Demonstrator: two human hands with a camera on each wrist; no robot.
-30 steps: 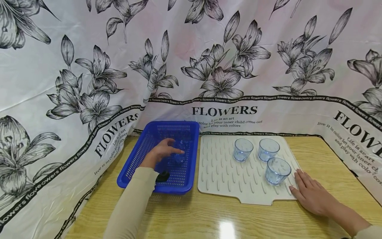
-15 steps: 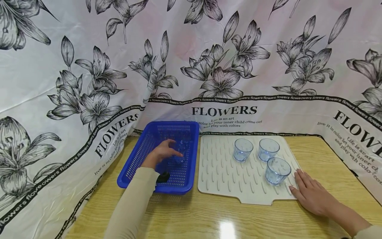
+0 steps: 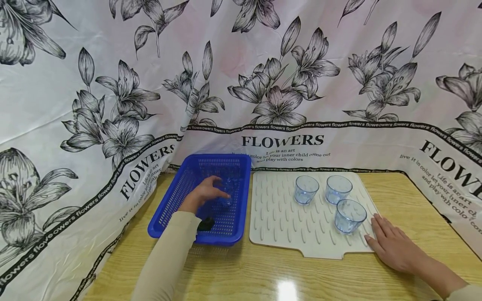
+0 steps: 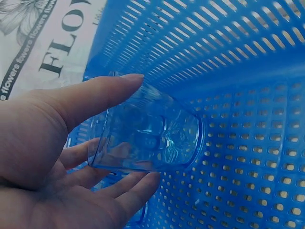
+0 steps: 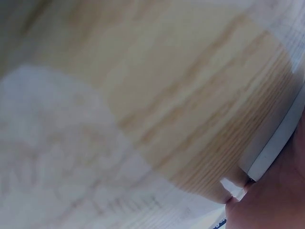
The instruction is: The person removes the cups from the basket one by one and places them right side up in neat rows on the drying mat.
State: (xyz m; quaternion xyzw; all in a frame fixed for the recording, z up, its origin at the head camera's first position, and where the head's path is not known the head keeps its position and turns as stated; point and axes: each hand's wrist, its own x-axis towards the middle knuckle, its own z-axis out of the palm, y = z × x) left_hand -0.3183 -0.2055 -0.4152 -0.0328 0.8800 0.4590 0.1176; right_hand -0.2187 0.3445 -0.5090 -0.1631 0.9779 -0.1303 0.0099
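My left hand (image 3: 207, 190) reaches down into a blue plastic basket (image 3: 246, 184). In the left wrist view a clear bluish drinking glass (image 4: 147, 129) lies on its side between the thumb (image 4: 112, 90) and the fingers, which pinch it from opposite sides. Part of a second glass (image 4: 138, 214) shows beneath those fingers. My right hand (image 3: 395, 242) rests with its fingers stretched out along the right edge of a white ridged drying mat (image 3: 278, 209). On the mat stand three similar glasses, one at the left (image 3: 306, 190), another at the back (image 3: 338, 190) and one nearer the front (image 3: 350, 216).
A small black object (image 3: 205, 224) sits at the near end of the basket, partly behind the left sleeve (image 3: 169, 251). The basket and mat stand side by side on a wooden table (image 3: 233, 271). A flower-printed cloth (image 3: 211, 104) hangs close behind them.
The left thumb has come down slightly against the glass inside the basket. The right hand and the three glasses on the mat stay where they were.
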